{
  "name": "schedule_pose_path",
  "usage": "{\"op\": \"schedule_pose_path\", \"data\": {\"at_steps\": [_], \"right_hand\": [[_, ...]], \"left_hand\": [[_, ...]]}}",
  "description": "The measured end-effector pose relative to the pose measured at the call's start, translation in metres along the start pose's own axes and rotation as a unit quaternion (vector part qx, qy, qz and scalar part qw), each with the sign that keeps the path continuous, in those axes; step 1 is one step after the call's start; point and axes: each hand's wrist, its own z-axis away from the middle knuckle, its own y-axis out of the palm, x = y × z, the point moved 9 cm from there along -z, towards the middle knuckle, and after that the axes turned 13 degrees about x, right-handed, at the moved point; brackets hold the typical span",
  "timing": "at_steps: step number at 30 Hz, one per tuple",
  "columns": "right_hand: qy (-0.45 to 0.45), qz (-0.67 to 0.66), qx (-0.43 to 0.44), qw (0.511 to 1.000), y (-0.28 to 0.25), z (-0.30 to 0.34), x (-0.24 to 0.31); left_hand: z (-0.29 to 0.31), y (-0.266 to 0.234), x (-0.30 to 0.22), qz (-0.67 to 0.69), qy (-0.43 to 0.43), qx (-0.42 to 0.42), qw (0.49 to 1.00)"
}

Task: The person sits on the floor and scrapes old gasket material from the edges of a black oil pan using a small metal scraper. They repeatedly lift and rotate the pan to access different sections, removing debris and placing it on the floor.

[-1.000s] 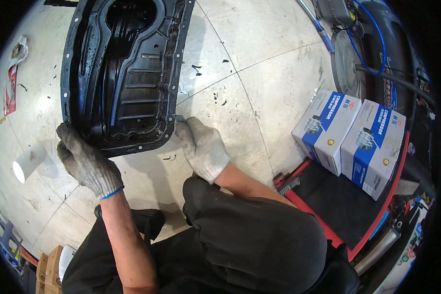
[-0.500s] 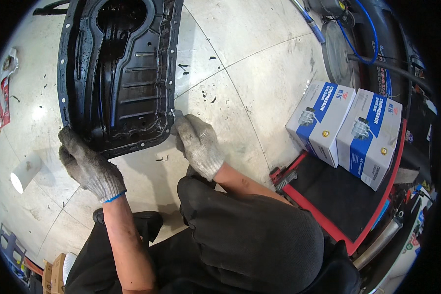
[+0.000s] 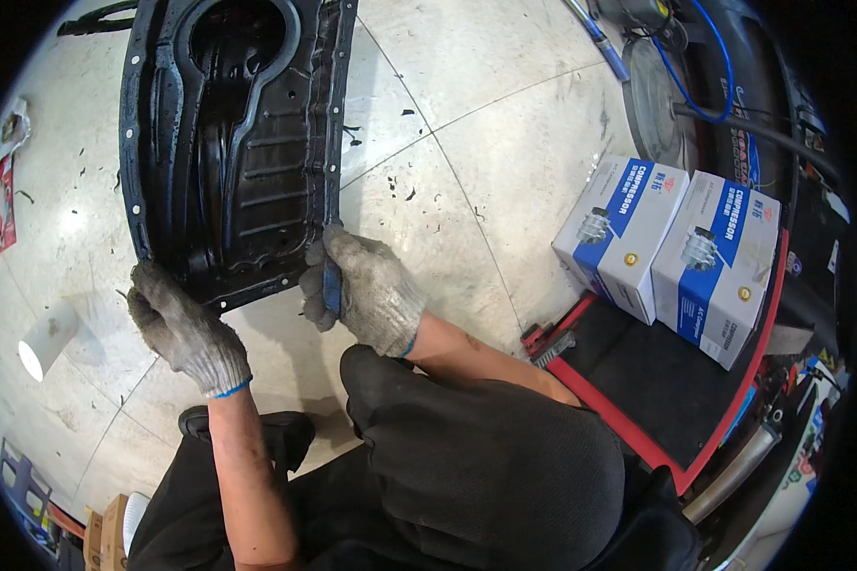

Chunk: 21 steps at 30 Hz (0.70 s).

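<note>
A black, oily engine oil pan (image 3: 276,162) with a flange full of bolt holes lies before me, its far end cut off by the view's top edge. My left hand (image 3: 186,328), in a dirty knitted glove, is closed on its near left corner. My right hand (image 3: 367,285), gloved the same way, is closed at the near right corner, fingertips against the flange. Between its thumb and fingers shows the blue handle (image 3: 331,285) of a tool; the tool's working end is hidden.
Two white and blue boxes (image 3: 619,238) stand on a red-edged black creeper (image 3: 638,381) at the right. A white cylinder (image 3: 49,343) and a red wrapper (image 3: 6,205) lie on the tiled floor at the left. Black scraps (image 3: 409,190) litter the tiles beside the pan.
The pan has shifted and turned slightly, its near right corner swinging left. My right hand has moved left with it, and the blue handle has come into view. My left hand moved slightly down and right.
</note>
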Motion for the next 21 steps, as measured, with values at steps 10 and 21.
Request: {"op": "schedule_pose_path", "data": {"at_steps": [10, 21], "right_hand": [[-0.016, -0.153, 0.020, 0.988, 0.010, -0.025, -0.005], [0.005, -0.178, 0.018, 0.984, 0.009, -0.041, 0.001]], "left_hand": [[-0.003, -0.008, 0.019, -0.032, 0.007, 0.060, 0.998], [-0.013, -0.024, 0.019, -0.011, 0.055, 0.054, 0.997]]}}
